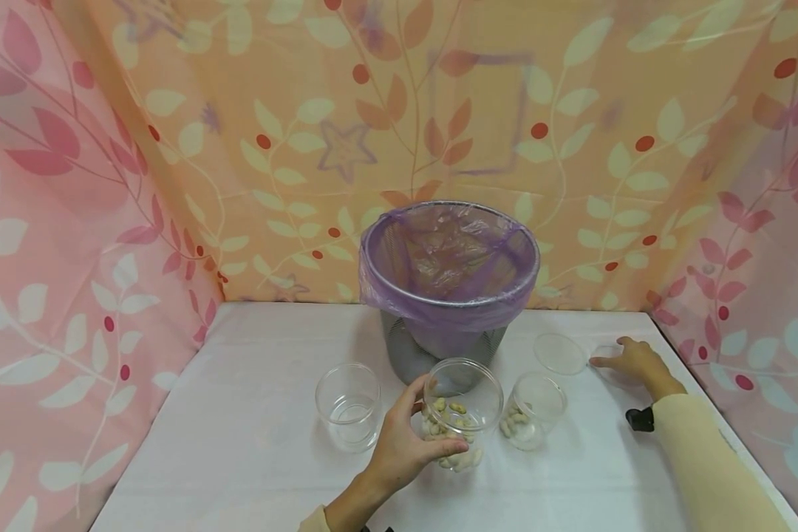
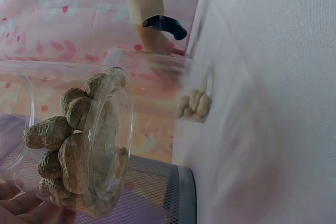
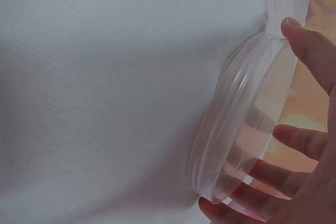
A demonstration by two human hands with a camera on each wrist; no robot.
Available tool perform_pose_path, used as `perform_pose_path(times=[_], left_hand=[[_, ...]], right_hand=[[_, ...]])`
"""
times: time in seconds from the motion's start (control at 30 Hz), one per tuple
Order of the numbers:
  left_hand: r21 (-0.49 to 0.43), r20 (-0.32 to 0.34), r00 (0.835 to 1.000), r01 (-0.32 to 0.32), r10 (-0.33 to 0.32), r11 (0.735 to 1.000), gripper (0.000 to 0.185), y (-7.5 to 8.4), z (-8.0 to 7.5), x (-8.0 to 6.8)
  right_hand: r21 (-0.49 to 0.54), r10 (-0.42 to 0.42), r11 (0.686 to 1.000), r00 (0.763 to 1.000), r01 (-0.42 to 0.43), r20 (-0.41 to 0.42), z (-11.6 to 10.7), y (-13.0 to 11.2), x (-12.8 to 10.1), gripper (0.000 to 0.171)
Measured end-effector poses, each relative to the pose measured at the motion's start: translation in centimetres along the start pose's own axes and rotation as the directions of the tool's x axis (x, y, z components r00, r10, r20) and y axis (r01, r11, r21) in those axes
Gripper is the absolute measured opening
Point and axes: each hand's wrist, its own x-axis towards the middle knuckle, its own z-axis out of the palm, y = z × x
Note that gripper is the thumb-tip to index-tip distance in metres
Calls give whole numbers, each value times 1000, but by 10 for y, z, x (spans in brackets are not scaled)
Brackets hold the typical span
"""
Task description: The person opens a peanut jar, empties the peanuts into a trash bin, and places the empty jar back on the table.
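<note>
- Peanut jar (image 1: 473, 410) stands out around mid-surface, apart from the far edge; the left hand (image 1: 402, 443) grips its side, thumb in front, fingers beyond.
- Done, as far as shows: it and the smaller jar (image 1: 537, 417) just to its right are uncovered, both with peanuts (image 2: 73, 158) low inside.
- Not done: no lid sits on any jar. A flat lid (image 1: 561, 353) lies toward the surface's far right corner; beside it the right hand (image 1: 638, 363) is spread about a second lid (image 3: 241, 119), thumb and fingertips apart at its rim. I judge the work part-way.
- A third jar (image 1: 348, 406), left of the gripping hand, shows no nuts.
- Jars look like clear, glossy plastic, round with beaded rims; the second lid is shallow, its side ridged.
- Shells are tan, wrinkled, some pinched at the waist.
- Near the surface's far edge, a round mesh bin (image 1: 402, 347) wears a crinkled purple bag (image 1: 448, 318); white cloth covers the surface (image 1: 253, 414).
</note>
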Motion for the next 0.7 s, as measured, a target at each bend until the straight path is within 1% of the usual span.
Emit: perform_pose_path(times=[0.17,0.33,0.47,0.7], left_hand=[[6,0,1000,-3,3,1000,89,-1,0,0],[4,7,1000,-2,2,1000,90,-2,0,0],[-1,19,1000,6,-6,1000,90,-3,0,0],[-1,26,1000,8,-8,1000,89,-3,0,-1]], right_hand=[[-4,26,1000,1000,-25,18,3,-1,1,114],[-21,30,999,999,-29,33,4,-2,2,118],[-18,39,999,998,-39,42,4,-2,1,118],[4,48,999,999,-48,-4,7,7,4,111]])
